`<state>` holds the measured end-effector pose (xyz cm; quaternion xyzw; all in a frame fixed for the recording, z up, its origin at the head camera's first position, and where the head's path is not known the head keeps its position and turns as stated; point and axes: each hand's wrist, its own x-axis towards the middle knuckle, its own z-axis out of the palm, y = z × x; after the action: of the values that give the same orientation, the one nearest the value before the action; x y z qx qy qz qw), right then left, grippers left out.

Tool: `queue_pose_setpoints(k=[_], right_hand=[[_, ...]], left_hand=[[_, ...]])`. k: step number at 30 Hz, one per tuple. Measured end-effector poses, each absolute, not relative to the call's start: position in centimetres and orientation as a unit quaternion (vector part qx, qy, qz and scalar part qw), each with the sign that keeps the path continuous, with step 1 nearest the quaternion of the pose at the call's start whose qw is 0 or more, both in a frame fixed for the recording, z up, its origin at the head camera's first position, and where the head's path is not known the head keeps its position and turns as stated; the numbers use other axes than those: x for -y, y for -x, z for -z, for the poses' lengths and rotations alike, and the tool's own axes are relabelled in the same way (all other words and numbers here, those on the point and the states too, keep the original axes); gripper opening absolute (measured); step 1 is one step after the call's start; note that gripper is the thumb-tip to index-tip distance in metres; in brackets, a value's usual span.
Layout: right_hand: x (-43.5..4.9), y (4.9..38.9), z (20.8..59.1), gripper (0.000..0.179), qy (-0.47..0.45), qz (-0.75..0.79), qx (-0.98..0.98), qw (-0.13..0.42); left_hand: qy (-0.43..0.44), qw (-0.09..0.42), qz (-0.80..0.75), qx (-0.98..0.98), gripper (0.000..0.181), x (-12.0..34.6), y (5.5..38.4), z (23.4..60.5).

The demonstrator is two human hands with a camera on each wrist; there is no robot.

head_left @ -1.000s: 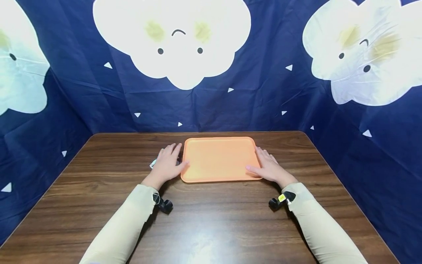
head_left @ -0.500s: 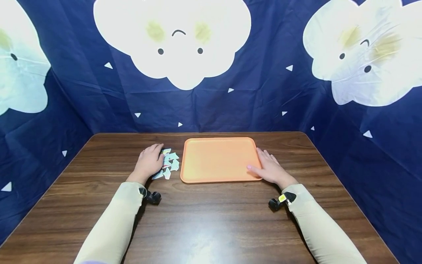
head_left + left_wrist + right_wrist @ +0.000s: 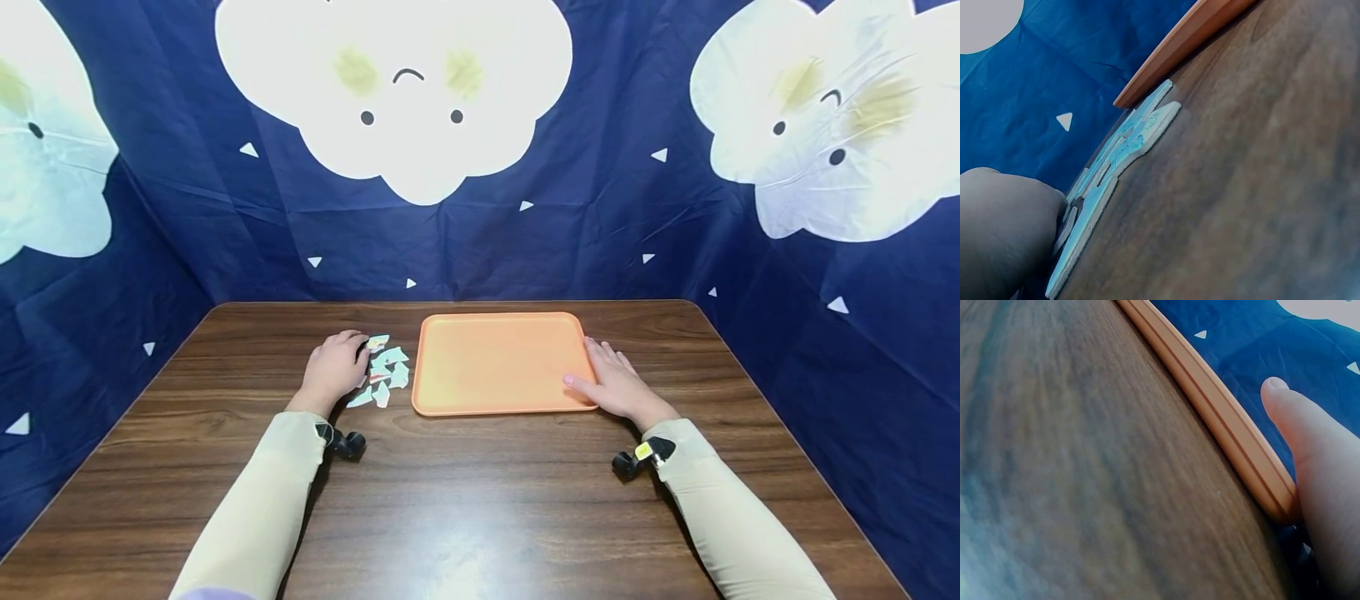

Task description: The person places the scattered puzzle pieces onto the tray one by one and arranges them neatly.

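Note:
A flat orange tray [image 3: 502, 363] lies on the wooden table. Along its right edge rests my right hand [image 3: 621, 385], fingers straight on the outer side and thumb over the rim; the right wrist view shows that thumb [image 3: 1310, 425] raised above the tray's side [image 3: 1222, 419]. To the left of the tray lies a small cluster of flat, irregular light-blue printed pieces [image 3: 388, 357], resembling puzzle pieces. Against the cluster's left side sits my left hand [image 3: 332, 373], its fingers bent loosely downward and the fingertips partly hidden. The pieces [image 3: 1132, 140] appear thin and board-like in the left wrist view.
The brown wooden table [image 3: 480, 500] reaches back to a dark blue cloth [image 3: 450, 242] with white cloud prints, which also hangs at both sides. Each wrist wears a small black camera [image 3: 348, 446] that sticks out inward above the tabletop.
My left hand has let go of the tray's left edge and moved left, uncovering the pieces; its fingers have since bent a little more. The tray and right hand have hardly moved.

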<state>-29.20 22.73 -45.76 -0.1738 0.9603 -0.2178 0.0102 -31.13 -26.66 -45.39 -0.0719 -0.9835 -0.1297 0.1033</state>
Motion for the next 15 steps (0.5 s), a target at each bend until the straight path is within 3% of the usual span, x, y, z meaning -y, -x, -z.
queue_pose_setpoints(k=[7,15], right_hand=[[-22.8,29.3,45.8,0.1,0.168,0.22,-0.961,0.012],[-22.8,29.4,46.1,0.099,0.171,0.214,-0.962,0.01]], left_hand=[[0.043,0.115,0.131,0.984,0.045,26.4,31.5,45.2],[-0.004,0.079,0.141,0.987,0.043,25.8,31.8,44.2]])
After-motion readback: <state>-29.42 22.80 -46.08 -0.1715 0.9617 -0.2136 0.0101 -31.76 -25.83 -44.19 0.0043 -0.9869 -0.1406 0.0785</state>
